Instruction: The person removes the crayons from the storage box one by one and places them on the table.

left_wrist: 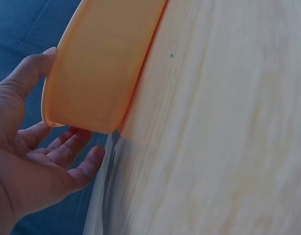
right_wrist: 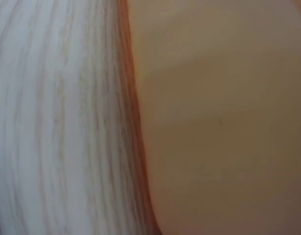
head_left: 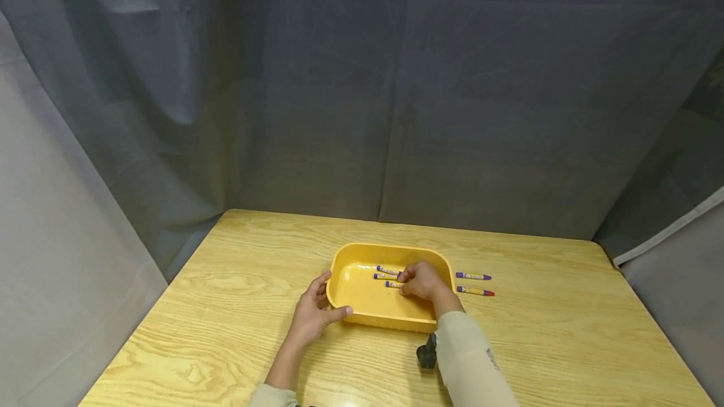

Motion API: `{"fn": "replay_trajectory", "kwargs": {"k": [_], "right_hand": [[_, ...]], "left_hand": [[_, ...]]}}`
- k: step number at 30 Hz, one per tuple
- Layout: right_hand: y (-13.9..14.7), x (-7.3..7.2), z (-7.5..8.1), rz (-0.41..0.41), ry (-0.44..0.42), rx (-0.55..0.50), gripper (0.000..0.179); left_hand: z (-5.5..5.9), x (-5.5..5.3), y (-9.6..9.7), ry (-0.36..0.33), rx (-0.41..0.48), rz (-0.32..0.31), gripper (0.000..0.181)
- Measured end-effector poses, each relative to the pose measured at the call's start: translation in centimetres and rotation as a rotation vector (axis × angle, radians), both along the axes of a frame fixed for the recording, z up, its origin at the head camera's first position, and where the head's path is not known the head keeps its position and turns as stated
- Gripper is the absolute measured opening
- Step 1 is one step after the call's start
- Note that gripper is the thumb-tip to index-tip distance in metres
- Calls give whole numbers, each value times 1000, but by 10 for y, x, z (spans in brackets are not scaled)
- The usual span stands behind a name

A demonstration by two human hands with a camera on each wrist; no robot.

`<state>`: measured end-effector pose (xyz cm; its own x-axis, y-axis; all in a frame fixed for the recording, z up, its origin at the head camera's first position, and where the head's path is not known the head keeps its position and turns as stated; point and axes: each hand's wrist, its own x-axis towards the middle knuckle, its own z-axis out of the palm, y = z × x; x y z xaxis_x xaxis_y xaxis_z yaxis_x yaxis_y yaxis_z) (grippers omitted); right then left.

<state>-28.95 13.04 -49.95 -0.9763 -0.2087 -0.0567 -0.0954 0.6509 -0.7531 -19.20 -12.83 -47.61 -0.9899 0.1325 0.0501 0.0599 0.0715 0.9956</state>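
A shallow yellow plastic tray [head_left: 362, 317] sits on the table. My left hand [head_left: 312, 318] holds its near left corner, thumb at the front rim and fingers along the left side; the left wrist view shows that hand [left_wrist: 47, 156] against the tray's outer wall [left_wrist: 101, 68]. Inside the tray, my right hand [head_left: 423, 281] pinches at the right end of a crayon [head_left: 393, 284] with yellow and purple wrapping, its far end hidden by the fingers. Two similar crayons, one [head_left: 384, 276] in the middle and one [head_left: 387, 269] behind, lie beside it.
Right of the tray, a purple crayon [head_left: 473, 276] and a red-tipped crayon [head_left: 475, 291] lie on the wooden table [head_left: 565, 331]. Grey curtains [head_left: 481, 112] stand behind the table. In the right wrist view the tray's wall [right_wrist: 219, 122] fills the right side, blurred.
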Motion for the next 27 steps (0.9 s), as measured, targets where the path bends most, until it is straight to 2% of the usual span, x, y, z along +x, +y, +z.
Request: {"fn": "replay_trajectory", "kwargs": {"k": [6,10,14,16,24,27], "right_hand": [[0,1,1,10,22,28,11],[2,3,1,23,81,44,8],[4,5,1,1,113,29,6],[5,7,3,-15,108,-6,5],[7,13,20,-24,83,-259,11],[9,17,26,-17,74,-311,15]], "left_hand": [[0,0,0,6,-11,-6,91],[0,1,0,8,-17,-11,91],[1,1,0,9,-14,-18,90],[1,1,1,7,-12,-20,90],[1,0,1,4,-19,-5,90],[2,-1,1,9,-26,-3,90]]}}
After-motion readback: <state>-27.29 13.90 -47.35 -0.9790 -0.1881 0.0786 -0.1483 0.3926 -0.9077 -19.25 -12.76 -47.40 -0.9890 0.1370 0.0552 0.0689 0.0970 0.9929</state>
